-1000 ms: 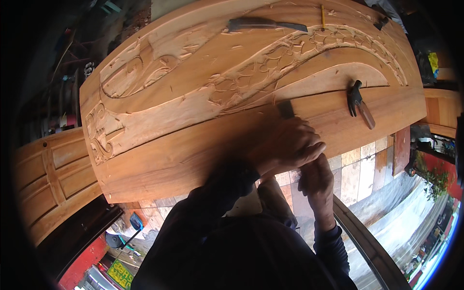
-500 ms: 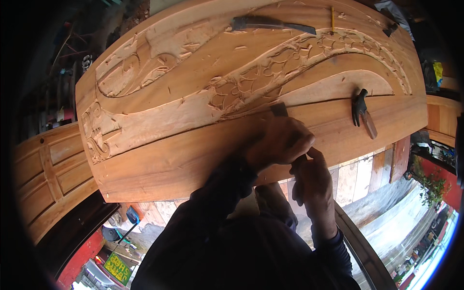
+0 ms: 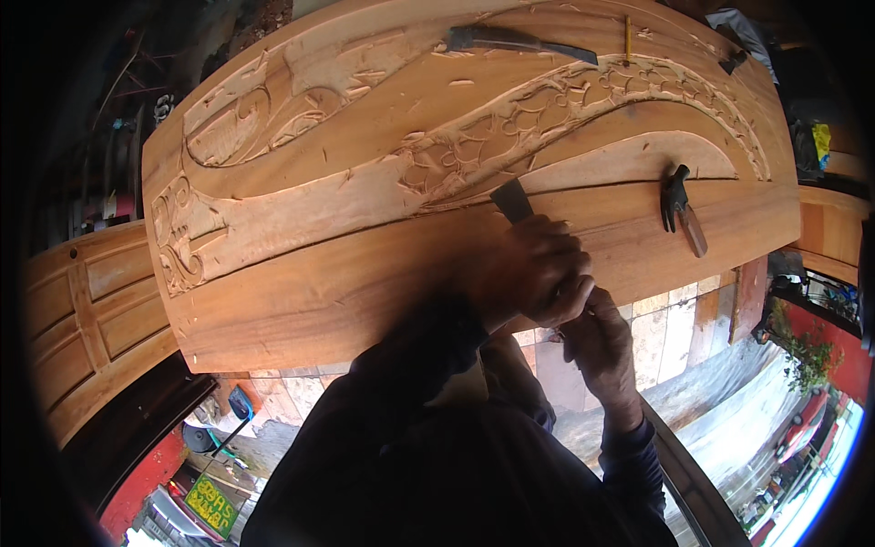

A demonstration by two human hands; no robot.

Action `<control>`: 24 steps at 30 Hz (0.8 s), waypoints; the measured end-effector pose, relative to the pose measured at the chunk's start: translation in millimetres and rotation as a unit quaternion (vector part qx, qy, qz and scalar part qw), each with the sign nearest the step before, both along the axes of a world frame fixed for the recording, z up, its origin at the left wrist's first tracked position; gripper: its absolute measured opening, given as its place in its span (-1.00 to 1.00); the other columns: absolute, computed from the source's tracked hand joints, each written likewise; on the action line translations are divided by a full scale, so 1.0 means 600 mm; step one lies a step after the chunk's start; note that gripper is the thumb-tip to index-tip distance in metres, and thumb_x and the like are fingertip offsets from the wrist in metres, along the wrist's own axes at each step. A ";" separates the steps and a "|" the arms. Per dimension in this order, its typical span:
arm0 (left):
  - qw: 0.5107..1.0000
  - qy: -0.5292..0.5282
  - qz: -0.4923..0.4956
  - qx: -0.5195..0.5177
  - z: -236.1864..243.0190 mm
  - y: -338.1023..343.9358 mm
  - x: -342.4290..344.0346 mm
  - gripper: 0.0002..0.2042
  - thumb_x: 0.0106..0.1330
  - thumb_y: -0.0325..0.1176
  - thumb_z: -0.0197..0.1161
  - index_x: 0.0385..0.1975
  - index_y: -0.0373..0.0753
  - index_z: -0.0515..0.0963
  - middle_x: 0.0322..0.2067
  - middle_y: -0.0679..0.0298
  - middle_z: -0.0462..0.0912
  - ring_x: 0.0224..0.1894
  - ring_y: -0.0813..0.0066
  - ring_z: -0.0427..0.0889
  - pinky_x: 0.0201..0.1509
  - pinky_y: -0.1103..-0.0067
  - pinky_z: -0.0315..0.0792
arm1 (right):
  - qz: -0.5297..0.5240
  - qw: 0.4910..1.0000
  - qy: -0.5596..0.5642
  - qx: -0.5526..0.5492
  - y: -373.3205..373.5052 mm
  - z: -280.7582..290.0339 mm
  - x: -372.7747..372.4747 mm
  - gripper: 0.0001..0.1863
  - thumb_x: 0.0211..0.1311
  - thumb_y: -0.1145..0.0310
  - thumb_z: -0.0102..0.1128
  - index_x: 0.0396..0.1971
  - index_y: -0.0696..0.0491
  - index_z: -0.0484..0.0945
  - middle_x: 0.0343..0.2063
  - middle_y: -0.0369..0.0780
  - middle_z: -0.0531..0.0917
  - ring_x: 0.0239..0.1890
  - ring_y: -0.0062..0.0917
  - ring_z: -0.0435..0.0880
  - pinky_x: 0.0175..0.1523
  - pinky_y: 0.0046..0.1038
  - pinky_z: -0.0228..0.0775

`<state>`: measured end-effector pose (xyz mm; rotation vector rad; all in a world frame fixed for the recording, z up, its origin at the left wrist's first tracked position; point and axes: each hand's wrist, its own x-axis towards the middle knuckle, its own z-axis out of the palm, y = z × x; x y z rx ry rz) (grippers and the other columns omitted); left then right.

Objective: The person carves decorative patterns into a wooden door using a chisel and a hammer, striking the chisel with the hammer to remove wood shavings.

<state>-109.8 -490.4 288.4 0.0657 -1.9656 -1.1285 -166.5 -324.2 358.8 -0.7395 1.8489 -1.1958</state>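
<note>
A flat dark chisel blade [image 3: 510,199] points up-left at the groove on the carved wooden panel [image 3: 273,310]. My left hand [image 3: 538,273] is closed around the chisel just behind its blade, low over the plain band of wood. Below and to its right, my right hand [image 3: 597,346] has its fingers wrapped at the rear end of the chisel, whose handle is mostly hidden. A claw hammer [image 3: 684,210] lies to the right on the panel. A long dark blade tool [image 3: 519,46] and a yellow pencil [image 3: 627,41] lie among wood shavings near the top.
Panelled wooden doors stand at left [image 3: 100,328] and right [image 3: 825,228]. A paved floor [image 3: 665,346] shows below the panel. A dark rail [image 3: 688,474] runs at lower right. A plant [image 3: 802,356] by a red wall and a yellow-green sign [image 3: 214,501] are farther off.
The chisel blade has shifted up and to the left, and more of it shows ahead of my left hand. My right hand has risen slightly. The hammer has stayed on the panel.
</note>
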 end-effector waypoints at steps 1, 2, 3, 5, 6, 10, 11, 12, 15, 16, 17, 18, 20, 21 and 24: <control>1.000 0.006 0.009 0.015 -0.004 0.007 0.002 -0.80 0.26 -0.34 0.14 -0.61 -0.19 0.47 -0.64 0.18 0.53 -0.50 0.09 0.57 -0.31 0.24 0.45 | -0.031 0.998 -0.058 0.021 0.000 0.007 0.007 -0.75 0.54 0.50 0.06 0.11 0.18 0.57 -0.29 -0.19 0.69 -0.56 -0.67 0.59 -0.45 -0.55 0.41; 0.998 -0.052 -0.025 0.024 -0.014 0.010 0.002 -0.80 0.26 -0.33 0.14 -0.61 -0.20 0.48 -0.64 0.17 0.52 -0.51 0.08 0.58 -0.31 0.24 0.46 | -0.063 0.990 -0.115 0.043 -0.002 0.014 0.013 -0.75 0.54 0.52 0.05 0.11 0.19 0.57 -0.27 -0.17 0.69 -0.54 -0.66 0.61 -0.43 -0.54 0.44; 0.992 -0.113 -0.056 0.032 -0.026 0.006 0.002 -0.79 0.27 -0.33 0.13 -0.61 -0.20 0.48 -0.65 0.16 0.51 -0.51 0.07 0.58 -0.31 0.25 0.46 | -0.090 0.980 -0.174 0.041 -0.003 0.010 0.011 -0.79 0.54 0.56 0.03 0.04 0.23 0.58 -0.25 -0.18 0.68 -0.55 -0.66 0.62 -0.43 -0.51 0.48; 0.982 -0.159 -0.093 0.048 -0.043 -0.002 0.002 -0.78 0.28 -0.32 0.12 -0.61 -0.21 0.49 -0.66 0.15 0.50 -0.51 0.05 0.58 -0.33 0.24 0.47 | -0.087 0.988 -0.120 0.042 -0.017 0.014 0.024 -0.80 0.46 0.60 0.09 0.01 0.25 0.57 -0.30 -0.17 0.68 -0.49 -0.62 0.65 -0.40 -0.51 0.50; 0.983 -0.145 -0.099 0.058 -0.048 -0.006 0.003 -0.76 0.29 -0.31 0.11 -0.62 -0.22 0.49 -0.66 0.14 0.50 -0.52 0.04 0.58 -0.34 0.24 0.47 | -0.088 0.991 -0.093 0.045 -0.022 0.015 0.028 -0.80 0.42 0.62 0.12 -0.01 0.27 0.56 -0.33 -0.16 0.67 -0.47 -0.60 0.67 -0.39 -0.50 0.51; 0.986 -0.105 -0.115 0.059 -0.057 -0.026 0.000 -0.73 0.33 -0.30 0.08 -0.62 -0.23 0.48 -0.67 0.13 0.49 -0.53 0.01 0.56 -0.39 0.21 0.44 | 0.085 0.971 0.223 -0.007 -0.022 -0.014 0.020 -0.69 0.20 0.66 0.23 -0.03 0.29 0.56 -0.31 -0.07 0.65 -0.28 -0.34 0.72 -0.26 -0.40 0.59; 0.987 -0.124 -0.099 0.040 -0.056 -0.028 -0.001 -0.74 0.32 -0.29 0.09 -0.61 -0.23 0.47 -0.66 0.13 0.49 -0.53 0.02 0.55 -0.39 0.21 0.44 | 0.141 0.935 0.323 -0.043 -0.027 -0.019 0.003 -0.66 0.16 0.66 0.25 -0.03 0.29 0.57 -0.30 -0.04 0.64 -0.24 -0.27 0.71 -0.22 -0.36 0.60; 0.986 -0.143 -0.082 0.021 -0.053 -0.028 -0.003 -0.74 0.32 -0.28 0.10 -0.61 -0.22 0.47 -0.65 0.14 0.49 -0.54 0.02 0.55 -0.39 0.21 0.43 | 0.157 0.921 0.355 -0.039 -0.028 -0.019 0.001 -0.65 0.14 0.66 0.27 -0.02 0.25 0.59 -0.29 -0.04 0.65 -0.22 -0.21 0.71 -0.21 -0.30 0.60; 1.000 -0.023 0.005 0.014 -0.034 -0.023 0.005 -0.77 0.29 -0.26 0.14 -0.59 -0.19 0.49 -0.61 0.16 0.52 -0.54 0.07 0.54 -0.38 0.24 0.42 | 0.111 0.941 0.319 -0.010 -0.040 0.011 0.014 -0.61 0.13 0.64 0.31 0.02 0.16 0.62 -0.21 -0.06 0.67 -0.19 -0.18 0.72 -0.20 -0.23 0.62; 0.998 0.048 0.042 0.018 -0.021 -0.021 0.013 -0.78 0.28 -0.26 0.16 -0.58 -0.18 0.49 -0.59 0.17 0.53 -0.55 0.09 0.55 -0.38 0.25 0.42 | 0.080 0.956 0.283 0.000 -0.043 0.030 0.023 -0.60 0.13 0.63 0.32 0.03 0.14 0.62 -0.18 -0.07 0.67 -0.19 -0.19 0.73 -0.20 -0.23 0.62; 0.998 0.058 0.015 -0.022 0.019 -0.028 0.036 -0.80 0.29 -0.28 0.17 -0.59 -0.15 0.51 -0.54 0.21 0.55 -0.55 0.13 0.54 -0.38 0.30 0.40 | 0.094 0.954 0.283 -0.020 -0.038 0.053 0.025 -0.62 0.23 0.59 0.32 0.07 0.13 0.62 -0.13 -0.09 0.69 -0.17 -0.20 0.76 -0.18 -0.25 0.66; 0.998 0.027 0.029 -0.048 0.035 -0.023 0.066 -0.84 0.21 -0.29 0.23 -0.58 -0.16 0.50 -0.55 0.22 0.53 -0.54 0.17 0.53 -0.38 0.32 0.41 | 0.137 0.947 0.286 -0.041 -0.030 0.066 0.028 -0.64 0.26 0.57 0.32 0.07 0.12 0.63 -0.13 -0.08 0.69 -0.16 -0.19 0.76 -0.17 -0.25 0.66; 0.992 -0.036 0.058 -0.102 0.045 -0.004 0.110 -0.85 0.05 -0.32 0.35 -0.56 -0.17 0.50 -0.57 0.24 0.49 -0.52 0.23 0.52 -0.38 0.36 0.41 | 0.221 0.927 0.291 -0.084 -0.013 0.072 0.026 -0.67 0.33 0.53 0.30 0.08 0.10 0.64 -0.12 -0.07 0.69 -0.15 -0.16 0.76 -0.16 -0.26 0.67; 0.991 -0.056 0.075 -0.094 0.049 0.008 0.123 -0.84 0.08 -0.32 0.35 -0.56 -0.17 0.50 -0.57 0.24 0.49 -0.53 0.22 0.52 -0.39 0.35 0.42 | 0.210 0.954 0.199 -0.077 0.007 0.052 0.029 -0.57 0.33 0.36 0.39 0.17 0.09 0.59 -0.10 -0.06 0.70 -0.09 -0.25 0.77 -0.06 -0.30 0.65; 0.982 -0.122 0.135 -0.053 0.035 0.036 0.152 -0.83 0.18 -0.31 0.35 -0.56 -0.17 0.51 -0.58 0.23 0.50 -0.55 0.18 0.52 -0.41 0.33 0.43 | 0.086 0.986 -0.107 -0.095 0.053 0.036 0.040 -0.37 0.25 0.16 0.51 0.24 0.13 0.53 -0.01 -0.11 0.69 -0.07 -0.40 0.74 0.08 -0.37 0.59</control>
